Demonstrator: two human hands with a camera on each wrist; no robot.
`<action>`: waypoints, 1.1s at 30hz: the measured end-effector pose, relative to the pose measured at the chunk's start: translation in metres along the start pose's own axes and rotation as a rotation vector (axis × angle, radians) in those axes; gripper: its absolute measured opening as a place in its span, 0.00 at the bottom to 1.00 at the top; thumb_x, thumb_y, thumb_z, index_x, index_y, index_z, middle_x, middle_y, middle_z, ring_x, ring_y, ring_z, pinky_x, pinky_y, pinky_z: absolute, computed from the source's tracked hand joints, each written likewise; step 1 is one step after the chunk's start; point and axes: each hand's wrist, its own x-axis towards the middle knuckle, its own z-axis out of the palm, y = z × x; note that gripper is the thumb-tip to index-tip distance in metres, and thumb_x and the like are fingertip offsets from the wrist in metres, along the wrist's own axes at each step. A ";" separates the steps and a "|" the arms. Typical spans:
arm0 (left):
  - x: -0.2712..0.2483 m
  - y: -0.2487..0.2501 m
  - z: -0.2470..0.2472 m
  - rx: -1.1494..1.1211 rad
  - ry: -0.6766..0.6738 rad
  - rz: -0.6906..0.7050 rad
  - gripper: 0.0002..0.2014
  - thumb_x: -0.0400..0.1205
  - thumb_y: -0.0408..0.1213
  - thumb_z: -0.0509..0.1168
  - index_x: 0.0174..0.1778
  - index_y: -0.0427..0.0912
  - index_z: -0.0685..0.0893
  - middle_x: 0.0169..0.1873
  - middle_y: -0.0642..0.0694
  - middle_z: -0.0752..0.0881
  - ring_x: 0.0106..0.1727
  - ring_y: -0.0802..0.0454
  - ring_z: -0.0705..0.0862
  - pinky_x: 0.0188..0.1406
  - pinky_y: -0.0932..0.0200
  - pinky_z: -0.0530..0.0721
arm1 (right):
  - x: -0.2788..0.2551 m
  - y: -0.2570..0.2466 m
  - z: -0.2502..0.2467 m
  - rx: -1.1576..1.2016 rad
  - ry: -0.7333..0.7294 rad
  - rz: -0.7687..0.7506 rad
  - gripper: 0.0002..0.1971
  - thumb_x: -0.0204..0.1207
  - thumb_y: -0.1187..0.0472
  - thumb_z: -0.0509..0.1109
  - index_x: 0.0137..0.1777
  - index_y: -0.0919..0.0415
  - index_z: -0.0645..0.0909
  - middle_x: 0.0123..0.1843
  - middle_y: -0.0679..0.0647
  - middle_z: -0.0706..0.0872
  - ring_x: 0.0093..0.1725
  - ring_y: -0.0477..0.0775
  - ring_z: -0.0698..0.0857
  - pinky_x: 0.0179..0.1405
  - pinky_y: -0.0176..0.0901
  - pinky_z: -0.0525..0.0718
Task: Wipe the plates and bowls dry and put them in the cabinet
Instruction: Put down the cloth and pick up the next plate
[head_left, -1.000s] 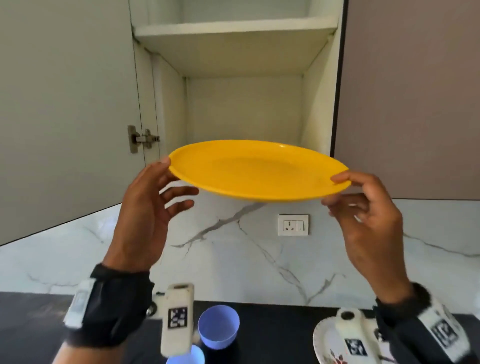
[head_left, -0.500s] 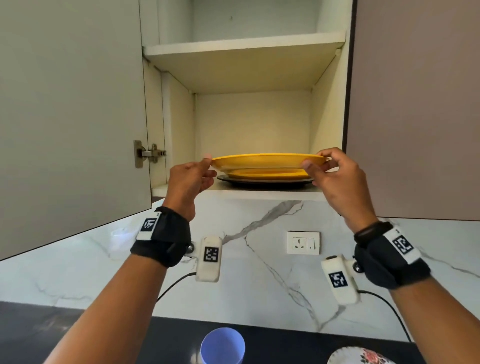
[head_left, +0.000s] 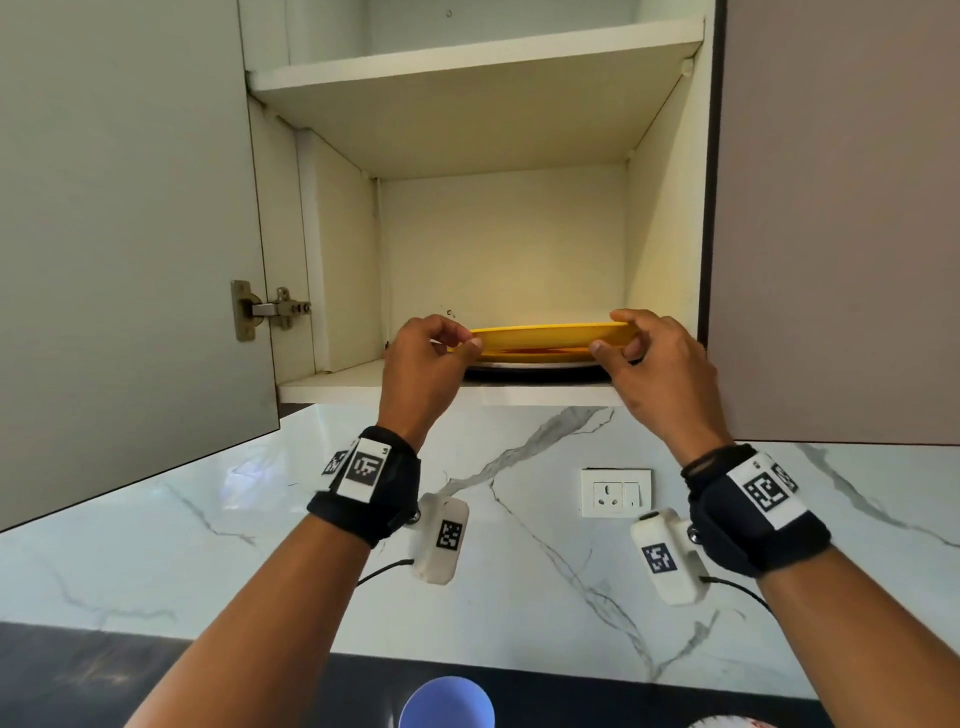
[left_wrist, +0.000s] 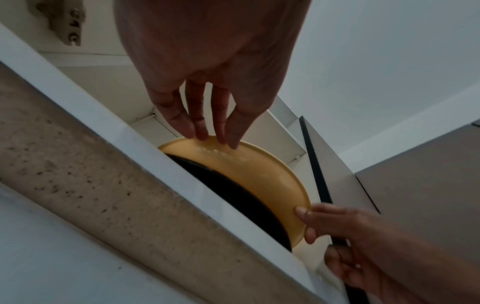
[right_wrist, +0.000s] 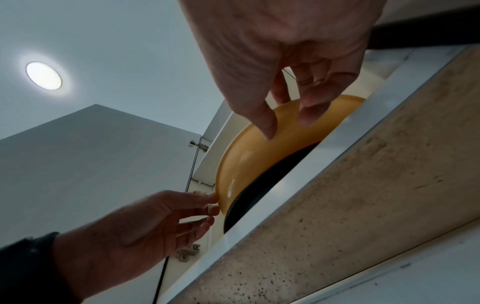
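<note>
A yellow plate (head_left: 540, 336) hangs level just above a stack on the cabinet's bottom shelf (head_left: 332, 382). The stack has another yellow plate and a black plate (head_left: 535, 368) at the bottom. My left hand (head_left: 431, 358) pinches the plate's left rim, and my right hand (head_left: 649, 358) pinches its right rim. From below, the left wrist view shows the yellow plate (left_wrist: 259, 176) over the black plate (left_wrist: 233, 195), with fingertips (left_wrist: 207, 135) under the rim. The right wrist view shows the yellow plate (right_wrist: 249, 148) held the same way.
The cabinet door (head_left: 124, 234) stands open on the left, and a closed door (head_left: 841, 208) is on the right. An upper shelf (head_left: 467, 57) is above. Below, a blue bowl (head_left: 447, 701) and a floral plate (head_left: 727, 722) sit on the dark counter. A wall socket (head_left: 616, 492) is on the marble backsplash.
Both hands carried the yellow plate up from in front of the cabinet and into the bottom shelf, bringing it lower over the stacked plates.
</note>
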 end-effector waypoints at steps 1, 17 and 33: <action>0.001 -0.003 0.004 0.020 -0.007 0.008 0.05 0.83 0.38 0.76 0.43 0.48 0.87 0.53 0.46 0.85 0.48 0.51 0.83 0.51 0.54 0.83 | 0.002 0.001 0.003 -0.020 -0.013 0.007 0.23 0.82 0.46 0.73 0.76 0.49 0.80 0.48 0.49 0.81 0.49 0.51 0.81 0.49 0.46 0.82; -0.003 -0.033 0.023 0.206 -0.073 0.149 0.10 0.88 0.43 0.69 0.63 0.48 0.88 0.62 0.54 0.79 0.65 0.51 0.69 0.74 0.43 0.76 | -0.001 0.015 0.012 0.016 -0.062 -0.025 0.19 0.84 0.46 0.70 0.73 0.46 0.83 0.47 0.48 0.80 0.46 0.51 0.82 0.48 0.51 0.85; -0.215 -0.120 0.118 0.027 -0.178 -0.006 0.10 0.80 0.31 0.70 0.46 0.54 0.84 0.51 0.58 0.85 0.59 0.44 0.82 0.54 0.54 0.84 | -0.164 0.129 -0.053 0.105 -0.191 0.173 0.12 0.78 0.42 0.70 0.50 0.48 0.88 0.43 0.45 0.90 0.39 0.46 0.86 0.44 0.55 0.86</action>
